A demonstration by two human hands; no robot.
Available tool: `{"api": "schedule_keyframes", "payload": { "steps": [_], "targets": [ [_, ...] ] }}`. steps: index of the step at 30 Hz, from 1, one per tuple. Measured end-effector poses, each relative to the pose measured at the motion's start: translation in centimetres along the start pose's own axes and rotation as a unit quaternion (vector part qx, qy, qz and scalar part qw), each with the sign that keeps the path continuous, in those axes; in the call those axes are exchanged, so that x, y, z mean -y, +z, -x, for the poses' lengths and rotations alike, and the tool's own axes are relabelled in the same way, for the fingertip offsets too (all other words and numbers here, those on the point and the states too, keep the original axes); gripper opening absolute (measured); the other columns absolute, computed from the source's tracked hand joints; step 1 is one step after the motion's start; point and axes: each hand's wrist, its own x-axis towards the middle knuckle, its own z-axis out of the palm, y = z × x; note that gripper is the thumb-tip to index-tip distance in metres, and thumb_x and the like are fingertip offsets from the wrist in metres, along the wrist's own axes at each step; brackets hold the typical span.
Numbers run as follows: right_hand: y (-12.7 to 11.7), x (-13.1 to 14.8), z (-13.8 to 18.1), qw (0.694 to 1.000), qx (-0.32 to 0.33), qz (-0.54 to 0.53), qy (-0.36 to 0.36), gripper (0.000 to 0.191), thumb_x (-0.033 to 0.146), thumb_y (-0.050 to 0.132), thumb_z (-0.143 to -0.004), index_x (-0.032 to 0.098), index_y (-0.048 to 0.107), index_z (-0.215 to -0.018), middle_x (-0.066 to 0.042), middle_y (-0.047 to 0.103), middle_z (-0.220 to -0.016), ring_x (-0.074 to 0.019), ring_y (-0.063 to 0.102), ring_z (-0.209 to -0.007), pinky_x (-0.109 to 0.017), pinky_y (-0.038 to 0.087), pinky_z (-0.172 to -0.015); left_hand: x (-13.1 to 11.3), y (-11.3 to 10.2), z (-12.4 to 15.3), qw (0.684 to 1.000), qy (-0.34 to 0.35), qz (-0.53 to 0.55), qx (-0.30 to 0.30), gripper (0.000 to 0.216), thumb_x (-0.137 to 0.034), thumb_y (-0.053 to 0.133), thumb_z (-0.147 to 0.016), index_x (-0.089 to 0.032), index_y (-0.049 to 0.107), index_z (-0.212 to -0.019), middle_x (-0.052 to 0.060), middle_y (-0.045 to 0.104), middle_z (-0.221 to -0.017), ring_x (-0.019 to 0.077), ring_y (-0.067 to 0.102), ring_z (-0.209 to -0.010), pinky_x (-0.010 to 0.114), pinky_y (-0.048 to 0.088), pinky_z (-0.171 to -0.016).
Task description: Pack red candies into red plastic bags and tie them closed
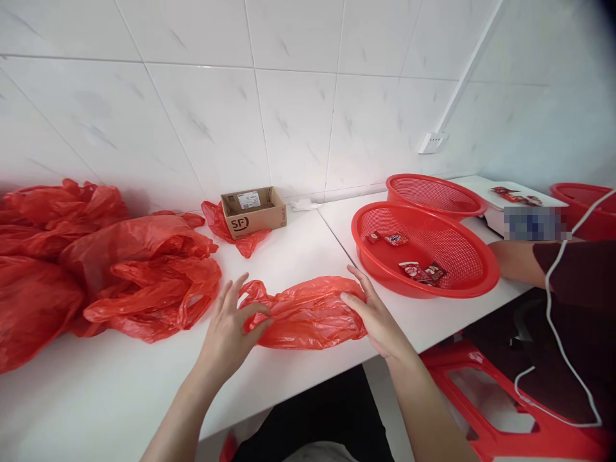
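A crumpled red plastic bag lies stretched sideways on the white table in front of me. At its left end, the thumb and index finger of my left hand come together on the film, with the other fingers raised. My right hand grips the right end, thumb on top and fingers behind the edge. A loop of the bag, like a handle, shows beside my left fingertips.
Filled red plastic bags are heaped at the left. An open cardboard box stands by the wall. On the right, a red basket holds several small packets, with another basket behind. A person's forearm reaches in beside a red stool.
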Motion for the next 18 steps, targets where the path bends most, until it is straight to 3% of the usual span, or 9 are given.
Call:
{"api": "schedule_keyframes", "payload": {
  "steps": [1, 3, 6, 7, 9, 11, 13, 15, 18],
  "targets": [
    [-0.4, 0.1, 0.2, 0.999, 0.008, 0.028, -0.019, 0.07, 0.041, 0.063, -0.085, 0.036, 0.03, -0.146, -0.006, 0.056, -0.133, -0.0226, 0.057, -0.118, -0.041, 0.046, -0.099, 0.3, 0.6, -0.1, 0.999, -0.021, -0.015, 0.034, 0.02, -0.035, 0.054, -0.088, -0.029, 0.072, -0.092, 0.005, 0.034, -0.151, 0.0362, 0.04, -0.133, 0.053, 0.046, -0.097],
    [-1.2, 0.5, 0.8, 0.992, 0.042, 0.099, -0.066, 0.055, 0.038, 0.065, -0.084, 0.036, 0.049, -0.136, -0.003, 0.039, -0.15, -0.024, 0.039, -0.137, -0.041, 0.036, -0.11, 0.8, 1.6, -0.4, 0.995, -0.063, -0.036, 0.062, 0.029, -0.033, 0.046, -0.091, -0.031, 0.068, -0.109, 0.007, 0.043, -0.144, 0.031, 0.056, -0.117, 0.046, 0.053, -0.085],
    [-2.2, 0.8, 1.4, 0.961, 0.126, 0.228, -0.098, 0.02, 0.03, 0.057, -0.088, 0.029, 0.073, -0.101, 0.004, 0.022, -0.159, -0.0253, 0.022, -0.145, -0.04, 0.026, -0.115, 1.1, 2.4, -0.8, 0.992, -0.093, -0.063, 0.049, 0.043, -0.034, 0.043, -0.09, -0.025, 0.054, -0.131, 0.012, 0.051, -0.128, 0.0264, 0.064, -0.094, 0.04, 0.055, -0.073],
    [-2.4, 0.6, 1.5, 0.947, 0.139, 0.275, -0.093, 0.023, 0.028, 0.053, -0.09, 0.029, 0.074, -0.098, 0.004, 0.021, -0.159, -0.0248, 0.023, -0.145, -0.04, 0.026, -0.115, 1.0, 2.5, -0.9, 0.991, -0.101, -0.071, 0.043, 0.047, -0.034, 0.042, -0.09, -0.021, 0.05, -0.134, 0.013, 0.052, -0.124, 0.0254, 0.064, -0.087, 0.04, 0.055, -0.07],
    [-2.5, 0.1, 1.2, 0.919, 0.114, 0.371, -0.072, 0.033, 0.024, 0.047, -0.091, 0.031, 0.069, -0.114, 0.001, 0.021, -0.158, -0.0236, 0.029, -0.143, -0.041, 0.028, -0.115, 0.9, 2.6, -1.0, 0.988, -0.122, -0.08, 0.045, 0.051, -0.032, 0.042, -0.088, -0.018, 0.046, -0.136, 0.014, 0.05, -0.117, 0.0233, 0.062, -0.078, 0.038, 0.054, -0.065],
    [-2.4, -0.6, 0.9, 0.892, 0.057, 0.447, -0.047, 0.048, 0.025, 0.049, -0.089, 0.029, 0.051, -0.137, -0.005, 0.022, -0.158, -0.0244, 0.032, -0.141, -0.044, 0.03, -0.114, 0.9, 2.7, -1.0, 0.986, -0.132, -0.079, 0.062, 0.05, -0.027, 0.043, -0.085, -0.019, 0.047, -0.135, 0.014, 0.047, -0.117, 0.0233, 0.062, -0.081, 0.037, 0.054, -0.065],
    [-2.4, -0.8, 0.6, 0.875, 0.026, 0.483, -0.025, 0.062, 0.03, 0.053, -0.087, 0.024, 0.037, -0.147, -0.01, 0.022, -0.157, -0.0268, 0.031, -0.141, -0.046, 0.032, -0.113, 1.2, 2.9, -0.8, 0.987, -0.125, -0.064, 0.08, 0.051, -0.021, 0.045, -0.081, -0.021, 0.051, -0.131, 0.014, 0.043, -0.123, 0.026, 0.06, -0.095, 0.038, 0.055, -0.071],
    [-2.7, 0.2, 0.8, 0.87, 0.049, 0.49, -0.018, 0.061, 0.037, 0.055, -0.087, 0.024, 0.041, -0.145, -0.011, 0.023, -0.157, -0.0282, 0.029, -0.142, -0.047, 0.031, -0.113, 1.6, 2.9, -0.4, 0.99, -0.111, -0.036, 0.082, 0.052, -0.021, 0.047, -0.078, -0.022, 0.055, -0.129, 0.014, 0.039, -0.127, 0.0289, 0.056, -0.11, 0.04, 0.055, -0.079],
    [-4.5, 3.2, 1.4, 0.879, 0.12, 0.459, -0.055, 0.04, 0.044, 0.052, -0.091, 0.029, 0.061, -0.126, -0.006, 0.032, -0.154, -0.0262, 0.035, -0.139, -0.043, 0.034, -0.111, 2.0, 2.4, 0.3, 0.993, -0.111, 0.015, 0.042, 0.046, -0.034, 0.05, -0.08, -0.024, 0.062, -0.123, 0.011, 0.04, -0.127, 0.0301, 0.053, -0.115, 0.044, 0.053, -0.088]
  ]
}}
